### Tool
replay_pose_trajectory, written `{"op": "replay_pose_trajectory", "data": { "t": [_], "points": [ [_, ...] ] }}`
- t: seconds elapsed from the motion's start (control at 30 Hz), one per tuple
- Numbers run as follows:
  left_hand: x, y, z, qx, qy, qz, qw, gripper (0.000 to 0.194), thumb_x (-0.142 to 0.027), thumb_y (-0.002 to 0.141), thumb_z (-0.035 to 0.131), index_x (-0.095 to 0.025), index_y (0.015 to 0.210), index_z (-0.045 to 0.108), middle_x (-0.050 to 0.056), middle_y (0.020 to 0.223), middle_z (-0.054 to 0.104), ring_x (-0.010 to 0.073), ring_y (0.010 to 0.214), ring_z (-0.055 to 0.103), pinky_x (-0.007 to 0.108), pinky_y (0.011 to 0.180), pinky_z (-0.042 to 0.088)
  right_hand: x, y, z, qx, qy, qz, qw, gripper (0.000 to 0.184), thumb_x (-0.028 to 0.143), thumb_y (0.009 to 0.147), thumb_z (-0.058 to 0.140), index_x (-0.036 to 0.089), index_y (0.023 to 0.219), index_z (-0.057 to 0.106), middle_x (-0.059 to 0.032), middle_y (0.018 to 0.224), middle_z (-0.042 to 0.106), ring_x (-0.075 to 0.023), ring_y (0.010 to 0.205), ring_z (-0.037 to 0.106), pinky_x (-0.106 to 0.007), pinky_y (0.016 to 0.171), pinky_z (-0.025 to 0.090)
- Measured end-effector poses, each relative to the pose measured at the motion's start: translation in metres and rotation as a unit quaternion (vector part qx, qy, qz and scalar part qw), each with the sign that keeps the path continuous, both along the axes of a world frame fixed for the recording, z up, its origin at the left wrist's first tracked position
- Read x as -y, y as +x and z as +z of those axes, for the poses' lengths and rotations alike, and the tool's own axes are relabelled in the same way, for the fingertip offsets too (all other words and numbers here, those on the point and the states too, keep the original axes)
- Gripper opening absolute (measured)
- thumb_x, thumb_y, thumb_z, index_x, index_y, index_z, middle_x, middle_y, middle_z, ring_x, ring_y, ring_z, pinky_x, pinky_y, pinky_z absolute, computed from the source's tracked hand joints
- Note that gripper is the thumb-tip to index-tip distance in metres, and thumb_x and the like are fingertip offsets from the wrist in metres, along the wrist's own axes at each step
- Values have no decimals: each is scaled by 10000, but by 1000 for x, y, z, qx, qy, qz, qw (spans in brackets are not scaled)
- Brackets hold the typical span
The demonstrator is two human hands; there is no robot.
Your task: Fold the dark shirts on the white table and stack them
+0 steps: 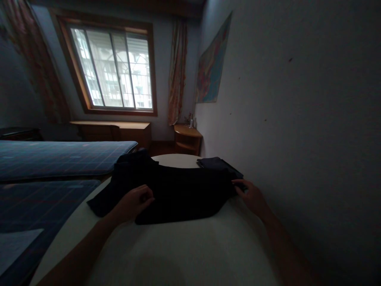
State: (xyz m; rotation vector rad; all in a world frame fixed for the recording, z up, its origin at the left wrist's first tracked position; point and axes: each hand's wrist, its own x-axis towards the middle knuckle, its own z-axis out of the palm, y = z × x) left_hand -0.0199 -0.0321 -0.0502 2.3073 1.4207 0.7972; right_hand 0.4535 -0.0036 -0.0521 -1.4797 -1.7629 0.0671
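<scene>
A black garment (187, 194) lies spread across a pale round table (184, 250); the dim light hides its kind and its details. At its left part, my left hand (138, 200) has its fingers curled in and holds the cloth near the front edge. My right hand (250, 196) pinches the garment's right end between thumb and fingers. Behind that end sits a folded dark cloth (212, 162), partly covered by the garment. More dark fabric (119, 178) bunches at the left, and I cannot tell whether it belongs to the same piece.
To the left are mattresses with blue checked covers (59, 157), the nearer one beside the table. A pale sheet (18, 246) lies on it. A wall (312, 139) rises close on the right. A small corner shelf (188, 131) and a low desk (125, 125) stand beyond.
</scene>
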Motion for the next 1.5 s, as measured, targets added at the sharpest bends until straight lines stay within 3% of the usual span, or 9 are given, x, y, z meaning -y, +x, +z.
{"op": "replay_pose_trajectory", "data": {
  "t": [0.1, 0.23, 0.47, 0.6, 0.83, 1.13, 1.3, 1.5],
  "points": [
    [11, 14, 2, -63, -34, -80, 994, 146, -329, 819, 622, -208, 898, 643, 10, 870, 657, 142, 750, 606, 253, 687, 452, 6, -8, 6, 45, 32, 42, 998, 310, 288, 771, 540, 209, 1024, 701, -85, 1028, 717, -252, 998, 638, -437, 935, 465],
    [17, 23, 0, -127, -55, -89, 986, 211, -281, 779, 663, -244, 986, 674, 11, 960, 679, 176, 852, 637, 275, 738, 454, 18, -30, 17, 117, 50, 90, 988, 211, 274, 812, 581, 221, 979, 699, -77, 1008, 723, -251, 987, 641, -453, 940, 436],
    [17, 26, -3, -190, -21, -106, 976, 151, -240, 841, 567, -240, 923, 693, 21, 964, 686, 182, 870, 655, 285, 756, 449, 35, -77, 13, 183, -90, 241, 949, 144, 211, 817, 654, 229, 950, 706, -29, 968, 703, -173, 911, 642, -299, 833, 465],
    [17, 27, -2, -203, -3, -109, 973, 177, -162, 815, 515, -220, 863, 675, 24, 920, 689, 174, 830, 658, 272, 718, 441, 36, -94, 6, 227, -130, 229, 938, 177, 204, 839, 648, 226, 1001, 716, -31, 995, 705, -174, 912, 650, -281, 820, 469],
    [20, 28, 5, -198, 2, -80, 977, 159, -162, 797, 508, -211, 884, 631, 19, 889, 688, 162, 778, 648, 261, 694, 443, 34, -101, 5, 275, -140, 204, 929, 155, 180, 898, 572, 191, 920, 725, -52, 961, 708, -177, 876, 660, -274, 784, 467],
    [22, 29, 0, -187, -1, -116, 976, 195, -288, 844, 580, -251, 1019, 660, 30, 1032, 680, 192, 922, 657, 302, 797, 470, 41, -95, 17, 226, -80, 236, 942, 103, 152, 824, 596, 196, 865, 679, -36, 893, 686, -160, 837, 627, -265, 773, 446],
    [21, 31, -1, -199, 14, -142, 970, 168, -171, 828, 515, -230, 840, 672, 19, 935, 671, 169, 843, 650, 277, 721, 452, 45, -98, 18, 218, -126, 283, 925, 110, 126, 754, 630, 199, 796, 702, -29, 931, 692, -149, 852, 634, -246, 783, 451],
    [24, 31, 5, -180, -2, -148, 973, 160, -125, 748, 539, -226, 812, 647, 8, 900, 655, 157, 827, 634, 258, 721, 445, 43, -95, 12, 208, -162, 288, 921, 127, 136, 729, 655, 207, 815, 716, -15, 951, 695, -135, 844, 646, -234, 785, 448]
  ]
}}
